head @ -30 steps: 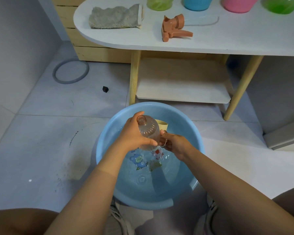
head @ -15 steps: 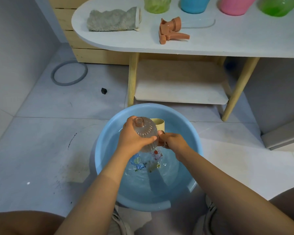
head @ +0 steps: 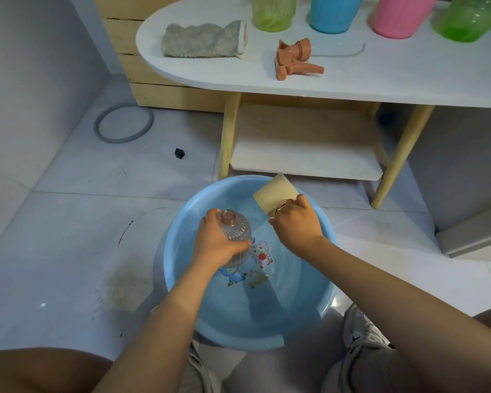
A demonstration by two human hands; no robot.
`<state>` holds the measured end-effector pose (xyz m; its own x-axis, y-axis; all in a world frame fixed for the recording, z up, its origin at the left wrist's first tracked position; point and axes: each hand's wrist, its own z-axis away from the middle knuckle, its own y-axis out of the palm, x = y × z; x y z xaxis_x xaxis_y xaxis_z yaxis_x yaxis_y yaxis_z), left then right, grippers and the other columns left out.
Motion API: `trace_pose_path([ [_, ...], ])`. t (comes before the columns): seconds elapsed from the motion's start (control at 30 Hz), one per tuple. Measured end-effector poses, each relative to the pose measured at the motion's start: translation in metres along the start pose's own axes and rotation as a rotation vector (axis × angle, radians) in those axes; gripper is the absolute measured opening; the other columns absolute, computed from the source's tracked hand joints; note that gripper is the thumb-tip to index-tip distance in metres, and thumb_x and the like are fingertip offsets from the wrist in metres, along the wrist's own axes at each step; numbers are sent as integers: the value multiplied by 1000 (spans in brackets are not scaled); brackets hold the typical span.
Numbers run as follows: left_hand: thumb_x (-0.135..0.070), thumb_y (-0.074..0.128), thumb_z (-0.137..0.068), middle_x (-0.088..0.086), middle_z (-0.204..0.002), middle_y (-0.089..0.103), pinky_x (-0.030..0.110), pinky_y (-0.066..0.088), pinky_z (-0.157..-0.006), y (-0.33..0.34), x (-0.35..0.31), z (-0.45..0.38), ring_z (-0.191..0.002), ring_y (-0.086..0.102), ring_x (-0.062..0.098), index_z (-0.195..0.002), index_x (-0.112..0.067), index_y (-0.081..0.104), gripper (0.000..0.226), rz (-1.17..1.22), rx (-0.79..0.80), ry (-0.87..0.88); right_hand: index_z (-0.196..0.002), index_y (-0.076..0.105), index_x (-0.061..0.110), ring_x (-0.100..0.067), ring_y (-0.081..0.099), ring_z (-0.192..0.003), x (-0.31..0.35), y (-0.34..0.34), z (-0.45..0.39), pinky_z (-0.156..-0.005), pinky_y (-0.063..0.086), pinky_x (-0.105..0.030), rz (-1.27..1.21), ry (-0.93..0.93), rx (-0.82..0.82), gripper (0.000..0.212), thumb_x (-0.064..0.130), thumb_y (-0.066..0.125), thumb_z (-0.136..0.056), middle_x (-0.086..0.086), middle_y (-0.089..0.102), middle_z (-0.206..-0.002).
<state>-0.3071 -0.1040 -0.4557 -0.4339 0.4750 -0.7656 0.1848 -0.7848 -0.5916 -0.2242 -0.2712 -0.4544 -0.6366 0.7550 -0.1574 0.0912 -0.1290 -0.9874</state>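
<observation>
- Bottle [head: 237, 232]: clear, ribbed and capless. It sits tilted above the water in the blue basin [head: 309, 302], with its open neck pointing up and away from me.
- My left hand [head: 219, 246] is grasping it. The fingers are wrapped round the far side of the body and the thumb lies across the ribs on the near side. The hand hides the bottle's base.
- My right hand [head: 295, 224] is clenched round the lower part of a beige cup [head: 275, 192]. The cup sticks out tilted from the fist, over the basin's far rim.
- Cup and bottle are near each other but apart, with open water showing between them.
- The basin stands on the tiled floor just in front of my knees, and cartoon figures [head: 260, 252] are printed on its bottom.
- On the white table [head: 380, 80] beyond it lie a grey cloth [head: 201, 39] and an orange spray trigger [head: 294, 59].
</observation>
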Motion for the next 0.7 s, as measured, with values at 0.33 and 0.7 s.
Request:
trace_pose_path([
  [0.33, -29, 89, -57, 1, -125, 49, 23, 37, -85, -16, -18, 9, -110, 50, 17, -128, -17, 43, 86, 10, 1, 26, -53, 66, 21, -24, 56, -59, -8, -22, 7, -64, 35, -30, 42, -34, -24, 25, 28, 90, -48, 0, 57, -53],
  [0.7, -26, 90, -55, -2, -111, 57, 22, 38, -77, -100, -107, 28, -96, 54, 14, -119, -18, 49, 76, -68, 1, 210, -85, 68, 3, -22, 55, -75, -51, -138, 18, -68, 43, -28, -962, 446, 128, 41, 33, 44, -97, -12, 68, -88],
])
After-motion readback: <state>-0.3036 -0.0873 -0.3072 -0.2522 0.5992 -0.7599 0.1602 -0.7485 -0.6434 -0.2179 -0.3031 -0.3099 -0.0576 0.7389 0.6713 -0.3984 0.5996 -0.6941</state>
